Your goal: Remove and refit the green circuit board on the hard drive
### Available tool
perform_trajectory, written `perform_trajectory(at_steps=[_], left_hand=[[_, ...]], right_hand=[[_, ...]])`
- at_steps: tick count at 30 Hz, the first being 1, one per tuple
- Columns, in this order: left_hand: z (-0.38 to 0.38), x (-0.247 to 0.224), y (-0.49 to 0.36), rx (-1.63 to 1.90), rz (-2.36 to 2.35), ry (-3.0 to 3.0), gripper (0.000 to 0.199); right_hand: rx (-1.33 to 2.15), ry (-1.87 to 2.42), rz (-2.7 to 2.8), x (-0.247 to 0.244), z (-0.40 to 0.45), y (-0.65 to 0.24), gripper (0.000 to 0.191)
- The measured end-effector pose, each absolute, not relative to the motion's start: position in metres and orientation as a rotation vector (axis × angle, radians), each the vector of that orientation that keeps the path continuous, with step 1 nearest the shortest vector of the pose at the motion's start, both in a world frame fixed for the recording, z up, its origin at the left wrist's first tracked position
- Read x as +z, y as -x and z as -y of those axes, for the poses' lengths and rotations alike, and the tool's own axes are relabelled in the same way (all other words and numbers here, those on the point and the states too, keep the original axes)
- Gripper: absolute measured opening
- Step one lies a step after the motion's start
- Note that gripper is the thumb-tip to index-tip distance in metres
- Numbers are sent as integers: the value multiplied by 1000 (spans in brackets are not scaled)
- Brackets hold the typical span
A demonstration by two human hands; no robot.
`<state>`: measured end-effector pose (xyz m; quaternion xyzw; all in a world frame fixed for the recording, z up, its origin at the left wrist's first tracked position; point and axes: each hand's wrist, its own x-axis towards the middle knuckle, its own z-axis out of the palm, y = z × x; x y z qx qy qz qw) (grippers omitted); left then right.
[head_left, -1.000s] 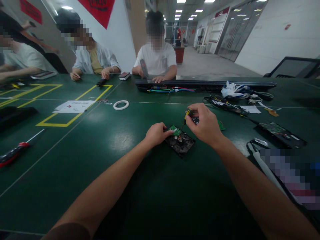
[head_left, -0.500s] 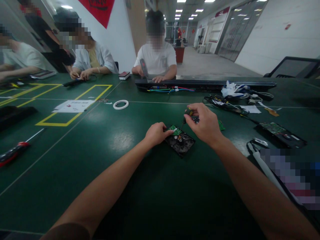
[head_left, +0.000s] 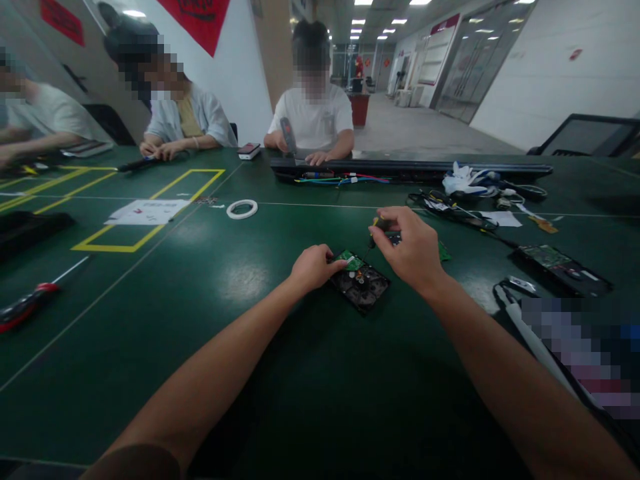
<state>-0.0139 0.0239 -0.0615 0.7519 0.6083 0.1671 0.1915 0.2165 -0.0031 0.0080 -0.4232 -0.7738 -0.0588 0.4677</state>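
A black hard drive (head_left: 361, 288) with a green circuit board at its far end lies flat on the dark green table (head_left: 320, 387). My left hand (head_left: 314, 268) grips its left edge, the thumb resting on the circuit board. In my right hand (head_left: 411, 241) is a small screwdriver (head_left: 379, 227) with a yellow and black handle, pinched by thumb and fingers. Its shaft points down toward the drive's far right edge; whether the tip touches cannot be made out. Partly hidden behind my right hand lies another green circuit board (head_left: 443, 251).
A second hard drive (head_left: 563, 267) lies to the right, near tangled cables (head_left: 450, 208). White tape roll (head_left: 242, 209) and paper (head_left: 146, 212) lie farther left. A red-black screwdriver (head_left: 37, 299) sits at far left. Across the table, a long black panel (head_left: 410, 168) lies before a seated person (head_left: 313, 117).
My right hand and the screwdriver have shifted very slightly right. My left hand and the hard drive stay put. A standing person at the far left has gone from view.
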Motion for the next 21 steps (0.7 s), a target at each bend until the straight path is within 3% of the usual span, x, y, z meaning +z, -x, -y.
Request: perform_trajectory(at_steps=[5,11,21], left_hand=[[-23,-60,14,477,-1709,-2119,39],[-24,-62,14,474,-1710,-2121,41],[-24,-62,13,485,-1708,-2132,41]], right_hand=[[-230,1038,1950,12,4,-217,13],[-210,1018,1986,12,4,-216,24],[-290,992,1960,10,4,-215,17]])
